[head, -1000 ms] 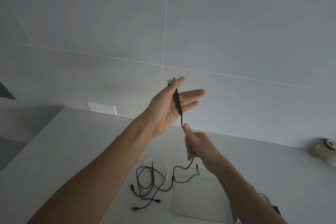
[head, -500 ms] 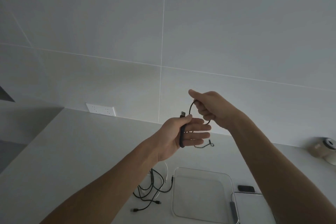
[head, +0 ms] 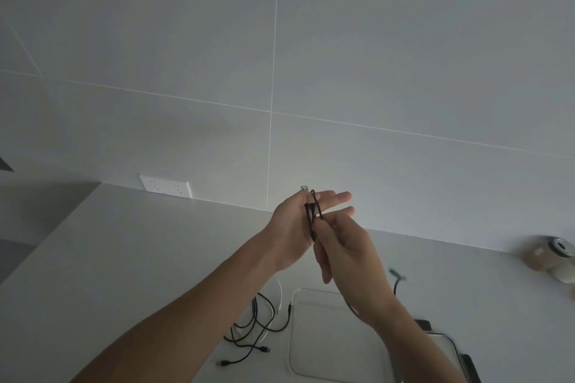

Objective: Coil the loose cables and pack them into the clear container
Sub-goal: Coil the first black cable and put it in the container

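My left hand (head: 292, 228) is raised over the counter, fingers stretched flat, with a black cable (head: 312, 214) wound around them in a few loops. The cable's USB plug (head: 304, 188) sticks up past my thumb. My right hand (head: 345, 250) sits just in front of the left, pinching the same cable below the loops. The cable's free tail (head: 396, 278) swings blurred to the right of my right wrist. The clear container (head: 326, 342) lies open on the counter below my hands. A tangle of loose black and white cables (head: 255, 329) lies left of it.
A white wall socket (head: 165, 186) sits at the counter's back edge. A round beige device (head: 553, 256) stands at far right. A second clear tray or lid (head: 445, 340) and a small black object (head: 423, 324) lie right of the container, partly behind my right arm.
My right hand came down from above the left hand to its front, laying another loop of cable over the left fingers. The free tail got shorter and swung right.
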Demonstrator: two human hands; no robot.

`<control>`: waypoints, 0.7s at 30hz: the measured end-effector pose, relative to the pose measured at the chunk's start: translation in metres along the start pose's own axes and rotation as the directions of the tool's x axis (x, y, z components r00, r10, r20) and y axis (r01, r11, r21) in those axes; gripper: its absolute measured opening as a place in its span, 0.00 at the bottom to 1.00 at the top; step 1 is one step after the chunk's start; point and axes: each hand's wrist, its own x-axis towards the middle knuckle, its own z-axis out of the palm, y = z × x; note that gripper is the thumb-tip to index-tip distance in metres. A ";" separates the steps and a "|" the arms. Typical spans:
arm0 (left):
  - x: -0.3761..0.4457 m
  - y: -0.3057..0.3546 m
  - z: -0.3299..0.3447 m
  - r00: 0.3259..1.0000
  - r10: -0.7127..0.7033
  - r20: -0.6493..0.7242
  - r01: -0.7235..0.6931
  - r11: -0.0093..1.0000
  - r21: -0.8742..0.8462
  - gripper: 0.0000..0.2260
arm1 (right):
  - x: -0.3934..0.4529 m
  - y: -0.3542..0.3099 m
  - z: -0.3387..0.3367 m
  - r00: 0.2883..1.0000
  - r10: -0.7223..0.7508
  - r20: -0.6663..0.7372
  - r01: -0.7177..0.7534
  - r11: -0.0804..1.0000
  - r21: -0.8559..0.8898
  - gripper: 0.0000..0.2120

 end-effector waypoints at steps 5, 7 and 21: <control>0.005 -0.005 0.007 1.000 0.012 0.018 -0.012 1.000 -0.018 0.24 | -0.013 0.013 -0.005 0.998 0.069 0.017 -0.069 0.997 0.036 0.10; 0.008 -0.008 0.014 1.000 0.015 -0.005 -0.015 0.999 0.039 0.22 | -0.016 0.021 -0.004 0.992 0.118 0.047 -0.119 0.993 -0.001 0.12; 0.013 -0.034 0.013 0.997 0.065 0.045 -0.079 0.829 0.554 0.28 | -0.036 0.050 -0.011 0.996 -0.026 -0.090 0.019 0.998 -0.068 0.14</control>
